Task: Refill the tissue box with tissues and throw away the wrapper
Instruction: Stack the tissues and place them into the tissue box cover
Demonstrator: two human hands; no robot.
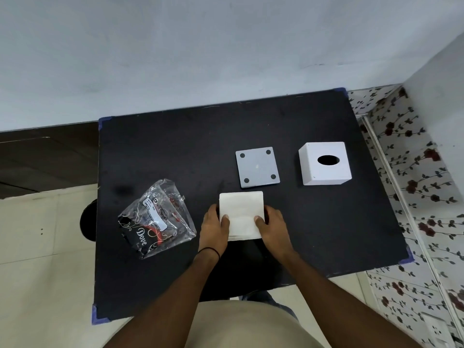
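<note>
My left hand and right hand clasp the square tissue stack, flat on the desk; tissue box beyond, its oval hole facing up.

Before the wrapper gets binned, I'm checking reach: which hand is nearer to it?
Left. The left hand grips the tissue stack's left edge, just beside the wrapper; the right hand holds the stack's far side.

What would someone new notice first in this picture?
Probably the white tissue stack, bright against the black table, gripped at its sides by the left hand and right hand. Next, the white box at far right with its grey base beside it, and the empty wrapper at left.
</note>
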